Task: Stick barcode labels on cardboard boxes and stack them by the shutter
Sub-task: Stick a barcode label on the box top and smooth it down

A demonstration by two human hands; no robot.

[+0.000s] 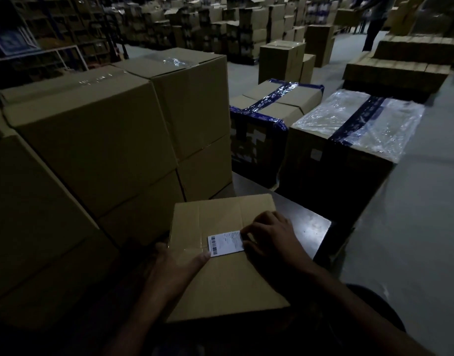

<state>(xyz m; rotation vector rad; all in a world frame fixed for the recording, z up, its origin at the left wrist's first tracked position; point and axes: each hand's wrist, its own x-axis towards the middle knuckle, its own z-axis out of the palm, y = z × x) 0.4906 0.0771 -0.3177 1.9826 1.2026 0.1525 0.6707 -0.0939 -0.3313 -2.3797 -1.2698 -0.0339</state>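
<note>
While the room lies dim, a person bends over a box (pixel 220 265) resting on a dark table (pixel 308 227), close to their body. On the box top, near its middle, sits a white label (pixel 225 242), its barcode along the left edge. The left hand (pixel 177 265) lies at the box's left edge, its thumb stretched flat toward the label's lower left corner, touching or nearly touching it; the other fingers drop over the box side into shadow, so I cannot tell whether they are curled or loose. The right hand (pixel 269 240) rests on the box top at the label's right edge, fingers bent, fingertips pressing down on or just beside that edge; whether they pinch the label I cannot tell.

To the left, just beside the table, stands a stack (pixel 97 140) of plain taped cartons, higher than the box. Beyond the table are a carton (pixel 272 111) crossed with blue tape and, to its right, another (pixel 357 129) topped with clear plastic and a dark tape band. Farther back, rows of cartons (pixel 233 24) fill the floor, and a second person (pixel 375 24) stands at the upper right.
</note>
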